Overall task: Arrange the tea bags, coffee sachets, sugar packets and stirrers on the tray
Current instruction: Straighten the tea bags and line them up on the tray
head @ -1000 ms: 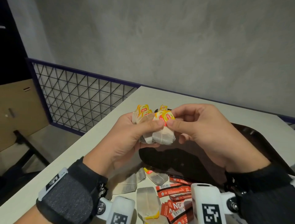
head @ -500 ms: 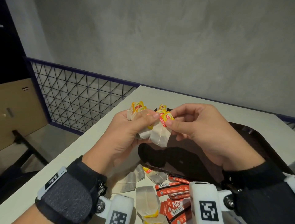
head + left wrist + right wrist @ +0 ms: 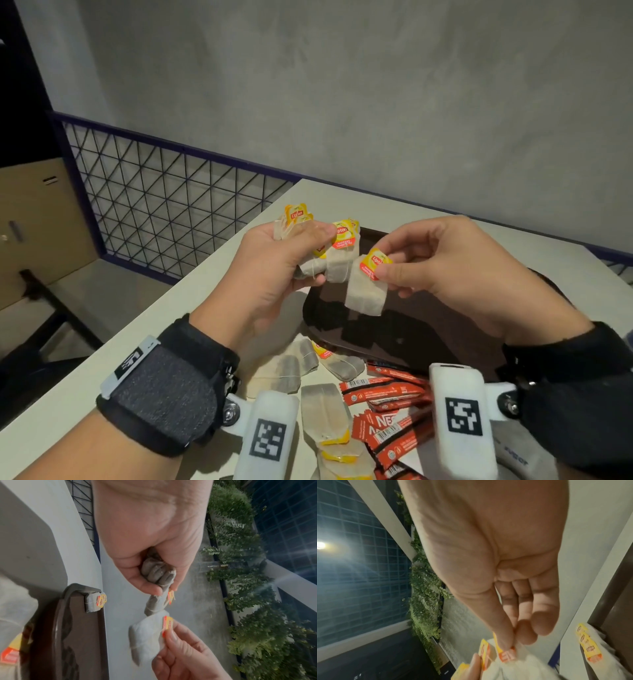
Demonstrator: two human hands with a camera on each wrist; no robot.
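Note:
My left hand (image 3: 310, 257) grips a bunch of Lipton tea bags (image 3: 337, 263) above the near left corner of the dark brown tray (image 3: 428, 329). My right hand (image 3: 385, 263) pinches the yellow-red tag of a single tea bag (image 3: 364, 293), which hangs just right of the bunch and apart from it. The left wrist view shows the bunch (image 3: 158, 574) squeezed in my fist and the single bag (image 3: 145, 632) below it. A small stack of tea bags (image 3: 93, 602) lies in the tray's corner; the right wrist view shows that stack (image 3: 589, 646) too.
Loose tea bags (image 3: 284, 373) and red coffee sachets (image 3: 387, 394) lie on the pale table (image 3: 171, 325) in front of the tray. The table's left edge borders a wire mesh railing (image 3: 164, 205). A grey wall stands behind.
My right hand has drawn one tea bag out of the bunch and moved it right and down. The hands, close together before, now stand apart.

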